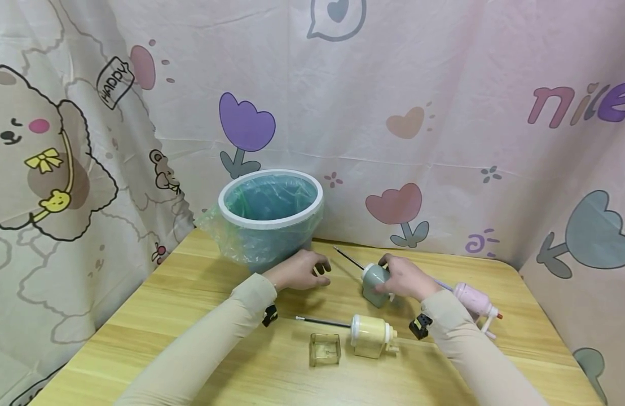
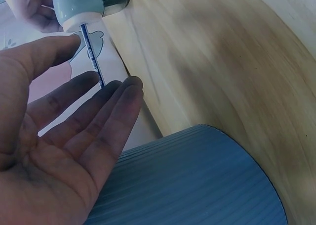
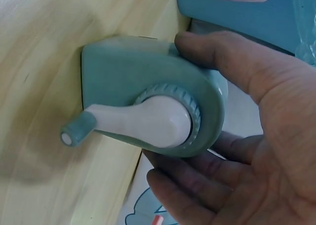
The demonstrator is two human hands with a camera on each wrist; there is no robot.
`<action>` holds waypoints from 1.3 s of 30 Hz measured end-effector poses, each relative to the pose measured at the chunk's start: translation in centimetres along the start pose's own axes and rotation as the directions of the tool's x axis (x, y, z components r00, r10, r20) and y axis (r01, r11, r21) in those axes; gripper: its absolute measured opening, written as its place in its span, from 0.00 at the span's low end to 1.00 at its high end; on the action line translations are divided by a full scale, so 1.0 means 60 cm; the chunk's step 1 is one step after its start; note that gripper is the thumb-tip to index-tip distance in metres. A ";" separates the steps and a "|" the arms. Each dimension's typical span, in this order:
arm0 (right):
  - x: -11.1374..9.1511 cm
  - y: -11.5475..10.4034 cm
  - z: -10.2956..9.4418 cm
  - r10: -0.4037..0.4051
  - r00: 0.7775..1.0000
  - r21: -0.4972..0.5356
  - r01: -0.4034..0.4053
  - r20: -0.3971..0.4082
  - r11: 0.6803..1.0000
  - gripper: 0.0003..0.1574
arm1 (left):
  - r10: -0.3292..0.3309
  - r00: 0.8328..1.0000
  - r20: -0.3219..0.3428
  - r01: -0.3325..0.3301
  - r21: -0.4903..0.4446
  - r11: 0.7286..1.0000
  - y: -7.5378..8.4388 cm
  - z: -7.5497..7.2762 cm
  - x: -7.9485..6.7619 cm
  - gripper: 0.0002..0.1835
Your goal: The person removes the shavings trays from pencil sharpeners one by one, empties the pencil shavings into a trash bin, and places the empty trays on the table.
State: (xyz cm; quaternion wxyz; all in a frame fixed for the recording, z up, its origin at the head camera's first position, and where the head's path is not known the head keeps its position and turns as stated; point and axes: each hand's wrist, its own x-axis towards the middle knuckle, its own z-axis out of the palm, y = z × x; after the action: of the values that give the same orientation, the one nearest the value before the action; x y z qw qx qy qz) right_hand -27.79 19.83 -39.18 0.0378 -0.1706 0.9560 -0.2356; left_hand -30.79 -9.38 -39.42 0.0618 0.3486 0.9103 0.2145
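Note:
My right hand (image 1: 408,277) grips a grey-green crank pencil sharpener (image 1: 376,285) around its body, thumb on one side and fingers on the other. A dark pencil (image 1: 349,258) sticks out of its front toward the bin. In the right wrist view the sharpener's white crank (image 3: 165,122) faces the camera. My left hand (image 1: 303,269) holds nothing; its fingers are loosely bent beside the bin, short of the pencil. In the left wrist view, the pencil (image 2: 93,57) shows just beyond the left fingertips.
A blue-green bin (image 1: 279,242) with a white rim and clear liner stands at the back left. Nearer lie a yellow sharpener (image 1: 369,336) holding a pencil and a small see-through box (image 1: 325,351). A pink sharpener (image 1: 472,299) sits right, partly behind the right arm. A printed curtain (image 1: 343,113) hangs behind.

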 end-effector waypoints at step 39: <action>-0.022 0.022 -0.042 -0.006 0.981 0.170 0.039 -0.193 0.985 0.41 | 0.008 0.995 -0.100 -0.028 -0.198 0.980 0.004 -0.005 -0.006 0.23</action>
State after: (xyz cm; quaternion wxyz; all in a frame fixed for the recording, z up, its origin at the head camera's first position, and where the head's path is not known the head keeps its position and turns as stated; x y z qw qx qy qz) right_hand -27.33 22.50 -37.61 -0.0423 -0.1541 0.9291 -0.3335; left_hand -30.45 -9.58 -39.07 0.0494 0.3378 0.8830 0.3219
